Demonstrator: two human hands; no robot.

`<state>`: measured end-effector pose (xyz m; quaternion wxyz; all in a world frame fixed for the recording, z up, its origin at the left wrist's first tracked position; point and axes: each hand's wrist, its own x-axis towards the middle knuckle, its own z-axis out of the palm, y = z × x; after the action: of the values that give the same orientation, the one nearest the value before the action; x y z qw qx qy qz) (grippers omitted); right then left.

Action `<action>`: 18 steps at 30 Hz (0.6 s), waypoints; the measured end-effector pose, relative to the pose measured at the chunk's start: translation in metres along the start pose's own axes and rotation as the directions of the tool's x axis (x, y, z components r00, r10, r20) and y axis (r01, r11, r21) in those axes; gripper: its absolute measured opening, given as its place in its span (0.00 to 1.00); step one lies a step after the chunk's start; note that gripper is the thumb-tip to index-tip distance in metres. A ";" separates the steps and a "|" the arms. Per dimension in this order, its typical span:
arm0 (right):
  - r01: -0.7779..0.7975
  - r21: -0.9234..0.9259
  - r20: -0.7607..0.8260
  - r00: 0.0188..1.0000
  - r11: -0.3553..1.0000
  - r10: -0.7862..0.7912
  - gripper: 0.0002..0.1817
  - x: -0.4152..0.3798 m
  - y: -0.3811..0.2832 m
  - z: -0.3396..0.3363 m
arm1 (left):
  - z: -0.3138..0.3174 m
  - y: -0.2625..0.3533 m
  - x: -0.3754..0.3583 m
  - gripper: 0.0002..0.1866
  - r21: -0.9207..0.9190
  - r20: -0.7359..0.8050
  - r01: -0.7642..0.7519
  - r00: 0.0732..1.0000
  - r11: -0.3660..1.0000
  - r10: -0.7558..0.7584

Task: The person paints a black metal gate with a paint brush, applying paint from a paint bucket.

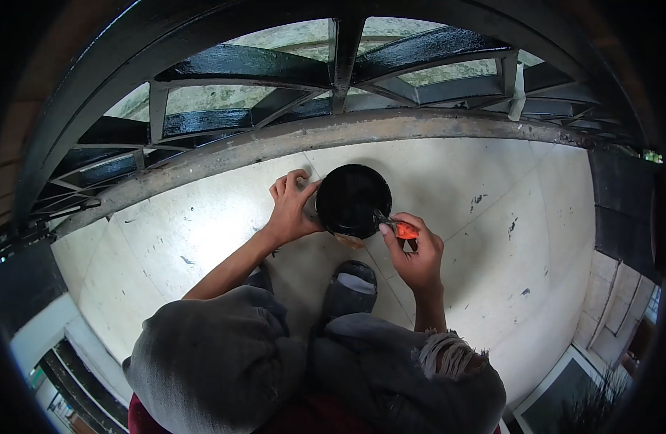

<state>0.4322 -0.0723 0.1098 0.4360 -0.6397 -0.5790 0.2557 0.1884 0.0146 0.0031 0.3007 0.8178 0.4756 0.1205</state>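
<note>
A round can of glossy black paint [349, 189] stands on the tiled floor in front of my feet. My left hand [293, 206] braces the can's left side, its thumb low against the wall and its fingers curled near the rim. My right hand [420, 254] is closed around the orange handle of a paintbrush [405, 230]. The brush's dark end reaches over the can's right rim into the paint; its bristles cannot be made out. Brown drips mark the near side of the can.
A metal frame with wet black bars [340, 65] spans the far side, above a weathered ledge [420, 124]. Black spots dot the pale floor tiles [492, 210]. My sandalled foot [351, 286] and bent knees [210, 354] are close to the can.
</note>
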 end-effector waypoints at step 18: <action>0.164 -0.190 0.009 0.986 0.968 -0.166 0.14 0.008 -0.025 -0.023 | 0.006 0.017 0.012 0.49 -0.030 0.033 0.020 0.999 0.999 -0.019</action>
<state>0.4397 -0.0722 0.1437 0.3949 -0.6290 -0.6503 0.1599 0.2094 0.0162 0.0073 0.3222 0.8102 0.4769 0.1115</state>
